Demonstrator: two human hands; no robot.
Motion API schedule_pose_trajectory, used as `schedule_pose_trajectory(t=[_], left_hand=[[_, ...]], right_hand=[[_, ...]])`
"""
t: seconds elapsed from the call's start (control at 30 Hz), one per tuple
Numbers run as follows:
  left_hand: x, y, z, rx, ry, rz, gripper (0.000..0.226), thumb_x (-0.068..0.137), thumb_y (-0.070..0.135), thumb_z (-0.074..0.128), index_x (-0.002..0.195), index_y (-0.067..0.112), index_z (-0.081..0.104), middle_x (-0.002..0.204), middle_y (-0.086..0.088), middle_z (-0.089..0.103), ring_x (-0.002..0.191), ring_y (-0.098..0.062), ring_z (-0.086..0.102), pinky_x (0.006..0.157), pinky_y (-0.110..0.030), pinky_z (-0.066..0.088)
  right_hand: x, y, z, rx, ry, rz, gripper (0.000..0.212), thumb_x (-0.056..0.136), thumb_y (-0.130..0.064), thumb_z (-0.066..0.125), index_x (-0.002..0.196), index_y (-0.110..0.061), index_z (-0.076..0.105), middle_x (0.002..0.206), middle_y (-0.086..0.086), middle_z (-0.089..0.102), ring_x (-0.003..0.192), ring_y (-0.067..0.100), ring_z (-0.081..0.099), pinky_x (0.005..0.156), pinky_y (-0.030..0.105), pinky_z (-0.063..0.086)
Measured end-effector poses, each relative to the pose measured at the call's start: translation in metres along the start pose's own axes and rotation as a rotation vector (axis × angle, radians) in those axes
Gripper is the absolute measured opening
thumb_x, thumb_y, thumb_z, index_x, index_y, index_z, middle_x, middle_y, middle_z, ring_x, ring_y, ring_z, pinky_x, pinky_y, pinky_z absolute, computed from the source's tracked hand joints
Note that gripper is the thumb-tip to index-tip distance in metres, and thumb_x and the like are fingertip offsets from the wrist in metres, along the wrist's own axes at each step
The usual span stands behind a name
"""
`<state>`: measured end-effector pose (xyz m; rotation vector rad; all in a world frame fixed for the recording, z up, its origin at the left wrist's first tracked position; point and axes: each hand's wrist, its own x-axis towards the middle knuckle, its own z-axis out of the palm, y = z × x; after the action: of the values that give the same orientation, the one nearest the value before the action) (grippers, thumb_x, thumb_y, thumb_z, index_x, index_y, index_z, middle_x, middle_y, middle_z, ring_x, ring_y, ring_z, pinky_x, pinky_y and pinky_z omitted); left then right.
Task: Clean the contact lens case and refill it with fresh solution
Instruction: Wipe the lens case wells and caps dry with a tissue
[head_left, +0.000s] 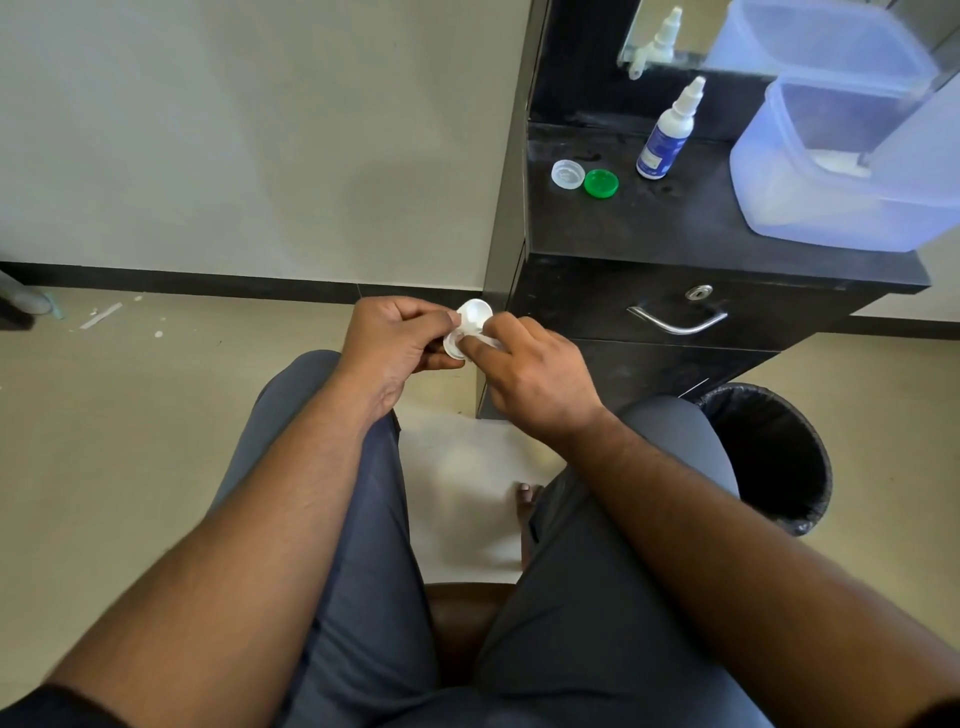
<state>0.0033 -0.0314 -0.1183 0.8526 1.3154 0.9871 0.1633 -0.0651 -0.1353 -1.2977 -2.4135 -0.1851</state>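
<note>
A white contact lens case (471, 318) with its wells uncovered is held in front of my knees, above the floor. My left hand (397, 343) pinches its left side. My right hand (535, 371) presses fingers and what looks like a small white tissue into the lower well. Its two caps, one clear white (568, 173) and one green (601, 183), lie on the black cabinet top (675, 223). A white solution bottle (667, 132) with a blue label stands upright behind the caps.
A translucent blue plastic container (852, 161) occupies the right of the cabinet top, under a mirror. A drawer with a metal handle (678, 319) faces me. A black waste bin (774, 457) stands on the floor at my right knee. A white sheet (467, 493) lies between my legs.
</note>
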Motion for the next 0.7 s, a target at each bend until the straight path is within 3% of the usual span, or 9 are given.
schedule_pose_trajectory(t=[0.17, 0.33, 0.57, 0.7], left_hand=[[-0.002, -0.001, 0.005, -0.101, 0.061, -0.044, 0.005, 0.081, 0.001, 0.070, 0.077, 0.001, 0.071, 0.063, -0.010, 0.069, 0.054, -0.019, 0.066, 0.056, -0.031, 0.061], [-0.005, -0.005, 0.007, -0.197, 0.107, -0.119, 0.004, 0.080, 0.002, 0.072, 0.077, 0.002, 0.070, 0.072, -0.014, 0.073, 0.063, -0.024, 0.071, 0.055, -0.032, 0.059], [-0.004, -0.007, 0.003, -0.161, 0.072, -0.166, 0.004, 0.081, -0.001, 0.070, 0.078, -0.001, 0.067, 0.071, -0.014, 0.072, 0.059, -0.022, 0.070, 0.057, -0.035, 0.061], [-0.005, -0.005, 0.001, -0.134, 0.045, -0.181, 0.003, 0.082, -0.001, 0.069, 0.082, -0.003, 0.068, 0.076, -0.016, 0.072, 0.061, -0.024, 0.071, 0.057, -0.034, 0.061]], right_hand=[[0.000, -0.015, 0.003, 0.119, -0.020, 0.204, 0.028, 0.083, -0.008, 0.067, 0.111, -0.007, 0.068, 0.092, 0.012, 0.063, 0.070, 0.024, 0.059, 0.053, 0.024, 0.040], [0.002, -0.028, 0.003, 0.352, -0.036, 0.403, 0.025, 0.090, -0.005, 0.055, 0.112, -0.009, 0.068, 0.089, 0.007, 0.055, 0.072, 0.023, 0.056, 0.055, 0.032, 0.050], [-0.002, -0.009, 0.004, 0.550, -0.161, 0.318, 0.030, 0.094, -0.007, 0.055, 0.123, -0.013, 0.064, 0.094, 0.001, 0.048, 0.083, 0.015, 0.050, 0.067, 0.031, 0.050], [-0.003, -0.003, -0.002, 0.311, -0.220, 0.161, 0.041, 0.091, -0.004, 0.056, 0.130, -0.018, 0.058, 0.100, 0.011, 0.055, 0.079, 0.021, 0.054, 0.056, 0.029, 0.042]])
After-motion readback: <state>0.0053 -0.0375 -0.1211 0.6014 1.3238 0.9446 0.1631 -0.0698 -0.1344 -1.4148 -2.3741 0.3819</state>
